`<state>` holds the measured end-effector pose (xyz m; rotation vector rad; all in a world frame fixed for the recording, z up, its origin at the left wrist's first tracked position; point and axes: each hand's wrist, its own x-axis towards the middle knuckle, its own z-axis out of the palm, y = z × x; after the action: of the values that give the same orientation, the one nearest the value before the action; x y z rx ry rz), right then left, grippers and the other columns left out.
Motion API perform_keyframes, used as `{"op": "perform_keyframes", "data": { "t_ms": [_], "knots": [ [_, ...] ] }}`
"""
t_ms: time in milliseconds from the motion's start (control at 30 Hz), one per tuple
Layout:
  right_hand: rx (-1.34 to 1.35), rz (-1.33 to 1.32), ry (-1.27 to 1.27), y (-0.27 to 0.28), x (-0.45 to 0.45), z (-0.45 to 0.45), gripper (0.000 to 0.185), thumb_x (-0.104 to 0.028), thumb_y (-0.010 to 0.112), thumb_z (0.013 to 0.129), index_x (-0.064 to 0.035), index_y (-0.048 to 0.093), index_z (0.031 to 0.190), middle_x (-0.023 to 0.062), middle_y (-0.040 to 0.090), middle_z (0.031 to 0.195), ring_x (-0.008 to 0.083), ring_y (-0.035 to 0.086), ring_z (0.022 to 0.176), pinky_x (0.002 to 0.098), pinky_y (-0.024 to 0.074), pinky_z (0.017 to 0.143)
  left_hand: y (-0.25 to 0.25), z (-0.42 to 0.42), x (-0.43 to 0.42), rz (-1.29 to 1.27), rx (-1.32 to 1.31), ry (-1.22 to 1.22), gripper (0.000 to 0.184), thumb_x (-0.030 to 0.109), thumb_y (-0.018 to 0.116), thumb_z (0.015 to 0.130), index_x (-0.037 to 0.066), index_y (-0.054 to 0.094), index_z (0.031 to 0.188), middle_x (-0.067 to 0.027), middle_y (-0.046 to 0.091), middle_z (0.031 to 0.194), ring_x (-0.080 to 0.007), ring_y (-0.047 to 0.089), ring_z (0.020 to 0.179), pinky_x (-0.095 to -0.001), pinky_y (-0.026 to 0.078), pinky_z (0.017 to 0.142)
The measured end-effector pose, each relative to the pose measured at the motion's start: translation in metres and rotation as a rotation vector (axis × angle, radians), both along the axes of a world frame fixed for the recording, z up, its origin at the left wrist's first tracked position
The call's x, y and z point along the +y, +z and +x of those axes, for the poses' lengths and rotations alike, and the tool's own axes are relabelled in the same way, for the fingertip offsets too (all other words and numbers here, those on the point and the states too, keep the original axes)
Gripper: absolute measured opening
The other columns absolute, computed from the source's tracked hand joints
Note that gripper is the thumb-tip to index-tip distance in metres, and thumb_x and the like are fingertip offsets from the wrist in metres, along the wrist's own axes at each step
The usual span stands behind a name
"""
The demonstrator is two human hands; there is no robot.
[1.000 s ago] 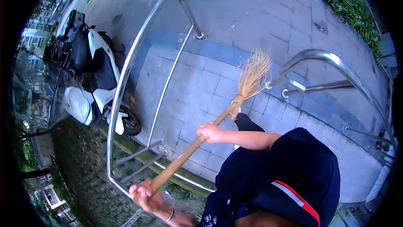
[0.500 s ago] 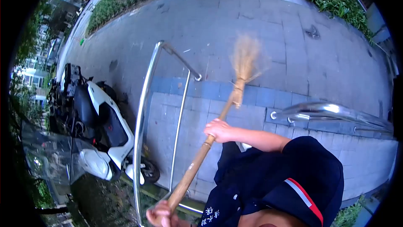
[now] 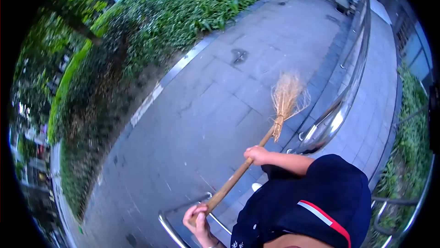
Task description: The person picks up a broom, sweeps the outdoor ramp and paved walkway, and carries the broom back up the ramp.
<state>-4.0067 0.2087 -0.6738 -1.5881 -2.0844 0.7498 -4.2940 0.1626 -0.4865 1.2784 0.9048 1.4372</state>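
Observation:
A straw broom [image 3: 287,96] with a long wooden handle [image 3: 233,180] lies diagonally across the view, its bristles over the grey paving beside the metal railing. My right hand [image 3: 257,155] is wrapped round the handle a short way below the bristle binding. Nearer my body, my left hand [image 3: 198,220] grips the far end of the handle. Whether the bristles touch the ground is hard to tell. A white shoe tip [image 3: 256,186] shows beside my dark shirt.
A curved steel railing [image 3: 350,94] runs up the right side, beside a tiled ramp [image 3: 373,96]. Another metal rail [image 3: 170,230] stands at the bottom left. Green planting [image 3: 183,16] borders the paving [image 3: 183,124] behind a pale kerb [image 3: 181,64].
The view has swung to the right, and the scooter is out of sight. The bristles have moved from the tiled landing to the paving near the railing. Both hands still hold the handle.

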Motion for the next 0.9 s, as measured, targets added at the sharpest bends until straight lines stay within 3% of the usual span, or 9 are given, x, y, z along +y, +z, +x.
{"op": "perform_keyframes", "data": {
  "t_ms": [100,267,433,467,600,633,667,700,900],
  "knots": [
    [0.113,0.194,-0.220,-0.027,0.023,0.032,0.015,-0.006,0.056,0.058,-0.0095,0.049,0.071,0.0099,0.051,0.069,0.0318,0.052,0.070,0.0411,0.0402,0.058,0.012,0.039,0.085,0.034,0.123,-0.377,0.027,0.009,0.059,0.070,-0.003,0.054,0.093,-0.0133,0.060,0.070,-0.0231,0.058,0.074,-0.0396,0.043,0.078],
    [0.198,0.012,-0.439,-0.043,0.054,0.082,0.017,-0.007,0.057,0.059,-0.0101,0.048,0.073,0.0092,0.051,0.076,0.0306,0.051,0.075,0.0401,0.0400,0.060,0.037,0.134,0.196,0.065,0.265,-0.755,0.022,0.003,0.059,0.068,-0.004,0.056,0.089,-0.0130,0.060,0.071,-0.0191,0.058,0.066,-0.0268,0.047,0.065],
    [0.270,-0.073,-0.495,-0.041,0.125,0.138,0.022,-0.010,0.060,0.057,-0.0080,0.048,0.076,0.0109,0.051,0.077,0.0313,0.051,0.074,0.0388,0.0411,0.061,0.068,0.177,0.296,0.123,0.019,-0.659,0.025,0.010,0.062,0.068,-0.004,0.055,0.089,-0.0126,0.056,0.061,-0.0228,0.056,0.059,-0.0396,0.046,0.066],
    [0.246,-0.103,-0.386,-0.040,0.144,0.146,0.024,-0.008,0.059,0.057,-0.0077,0.048,0.079,0.0111,0.051,0.080,0.0313,0.051,0.077,0.0390,0.0410,0.063,0.071,0.184,0.315,0.184,0.097,-0.669,0.031,0.014,0.059,0.069,0.001,0.049,0.096,-0.0085,0.051,0.058,-0.0216,0.051,0.054,-0.0397,0.044,0.062],
    [0.269,-0.128,-0.189,0.000,0.209,0.172,0.029,-0.004,0.055,0.056,-0.0074,0.048,0.084,0.0111,0.049,0.087,0.0322,0.049,0.083,0.0395,0.0408,0.066,0.087,0.192,0.387,0.387,0.006,-0.562,0.029,0.023,0.053,0.075,0.004,0.046,0.096,-0.0053,0.047,0.057,-0.0173,0.046,0.051,-0.0353,0.042,0.059],
    [0.266,-0.151,-0.199,0.018,0.223,0.180,0.026,-0.006,0.055,0.057,-0.0078,0.048,0.082,0.0103,0.049,0.086,0.0318,0.050,0.080,0.0394,0.0410,0.063,0.106,0.204,0.386,0.188,-0.148,-0.449,0.021,0.002,0.046,0.064,-0.003,0.047,0.084,-0.0100,0.050,0.060,-0.0221,0.047,0.054,-0.0346,0.045,0.060],
    [0.268,-0.140,-0.194,0.016,0.236,0.185,0.023,-0.008,0.056,0.058,-0.0078,0.047,0.079,0.0098,0.048,0.085,0.0312,0.050,0.078,0.0393,0.0412,0.062,0.113,0.209,0.404,0.348,-0.064,-0.499,0.023,0.005,0.046,0.065,-0.001,0.048,0.087,-0.0094,0.047,0.056,-0.0231,0.045,0.055,-0.0367,0.043,0.059],
    [0.300,-0.061,-0.183,0.022,0.248,0.200,0.020,-0.008,0.055,0.060,-0.0070,0.046,0.077,0.0105,0.048,0.083,0.0315,0.050,0.078,0.0395,0.0409,0.062,0.110,0.212,0.425,0.401,-0.050,-0.572,0.025,0.013,0.051,0.070,0.000,0.048,0.090,-0.0122,0.048,0.064,-0.0238,0.046,0.057,-0.0384,0.041,0.058],
    [0.224,-0.027,-0.309,-0.009,0.329,0.321,0.014,-0.011,0.054,0.065,-0.0062,0.045,0.075,0.0121,0.048,0.081,0.0317,0.050,0.080,0.0402,0.0404,0.064,0.051,0.327,0.548,0.390,-0.157,-0.674,0.025,0.019,0.050,0.074,0.003,0.047,0.093,-0.0069,0.045,0.060,-0.0188,0.044,0.055,-0.0350,0.040,0.058]
  ]
}}
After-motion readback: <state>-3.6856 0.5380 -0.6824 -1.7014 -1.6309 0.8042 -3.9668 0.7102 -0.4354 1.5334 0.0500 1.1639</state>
